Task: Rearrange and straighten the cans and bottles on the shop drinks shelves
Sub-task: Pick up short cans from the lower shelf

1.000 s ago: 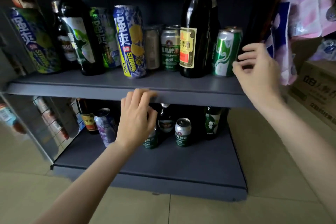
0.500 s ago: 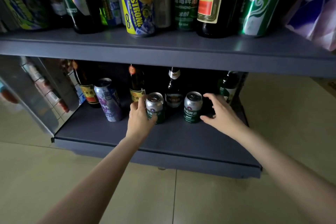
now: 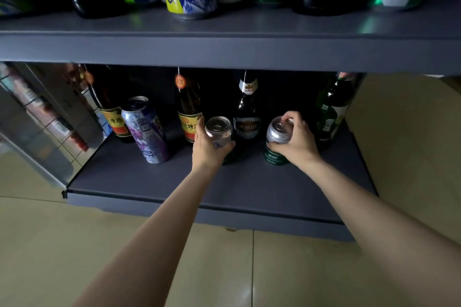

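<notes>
Hands each wrap one short green can mid-way back on the lower shelf: left hand around the left can, right hand over the right can. Both cans stand upright, side by side, a dark bottle just behind.

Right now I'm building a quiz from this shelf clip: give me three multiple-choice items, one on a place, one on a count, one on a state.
1. Where does the purple can stand?
A. lower shelf, left of both hands
B. upper shelf
C. floor

2. How many short cans are the hands gripping?
A. none
B. one
C. two

3. How does the purple can stand?
A. lying flat
B. upright
C. upside down

Answers: 1 A, it stands on the lower shelf. 2 C, the left hand holds a silver-topped can, the right hand a green can. 3 B, its top faces up.
</notes>
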`<state>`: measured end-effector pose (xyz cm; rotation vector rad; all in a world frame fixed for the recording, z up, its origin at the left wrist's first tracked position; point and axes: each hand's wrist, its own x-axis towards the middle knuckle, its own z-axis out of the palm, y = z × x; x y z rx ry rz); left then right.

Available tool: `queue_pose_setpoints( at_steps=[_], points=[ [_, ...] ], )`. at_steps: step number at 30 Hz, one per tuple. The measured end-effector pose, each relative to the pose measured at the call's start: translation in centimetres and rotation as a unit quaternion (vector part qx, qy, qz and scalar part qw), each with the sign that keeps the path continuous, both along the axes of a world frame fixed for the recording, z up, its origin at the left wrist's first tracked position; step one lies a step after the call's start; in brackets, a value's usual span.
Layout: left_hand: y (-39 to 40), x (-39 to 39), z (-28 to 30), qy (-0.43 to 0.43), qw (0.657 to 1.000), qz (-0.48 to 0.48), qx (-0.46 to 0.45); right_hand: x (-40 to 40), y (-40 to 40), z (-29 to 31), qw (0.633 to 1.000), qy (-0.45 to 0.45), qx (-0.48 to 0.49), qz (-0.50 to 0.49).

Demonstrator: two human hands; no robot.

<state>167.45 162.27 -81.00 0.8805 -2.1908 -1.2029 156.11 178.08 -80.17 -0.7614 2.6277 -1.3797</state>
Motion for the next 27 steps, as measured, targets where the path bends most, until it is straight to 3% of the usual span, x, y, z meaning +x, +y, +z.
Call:
queue_pose_setpoints(
  at_steps=[5, 10, 15, 20, 27],
  points=[
    [0.0, -0.4, -1.6, 0.010, 1.000, 0.009, -0.018, 2.9, 4.5, -0.8, 0.998, 0.046, 0.021, 0.037],
    [0.9, 0.4, -0.9, 0.030, 0.999, 0.023, -0.013, 3.3, 5.5, -0.2, 0.998, 0.023, 0.014, 0.048],
    [3.3, 4.3, 0.1, 0.102, 0.991, -0.028, -0.088, 5.7, 7.8, 2.5, 0.993, 0.080, 0.015, 0.086],
    [5.1, 8.4, 6.5, 0.189, 0.953, -0.116, -0.208, 8.5, 10.9, 8.7, 0.976, 0.160, -0.010, 0.147],
    [8.1, 10.6, 17.0, 0.299, 0.892, -0.191, -0.281, 10.8, 14.9, 19.0, 0.962, 0.204, -0.130, 0.126]
  ],
)
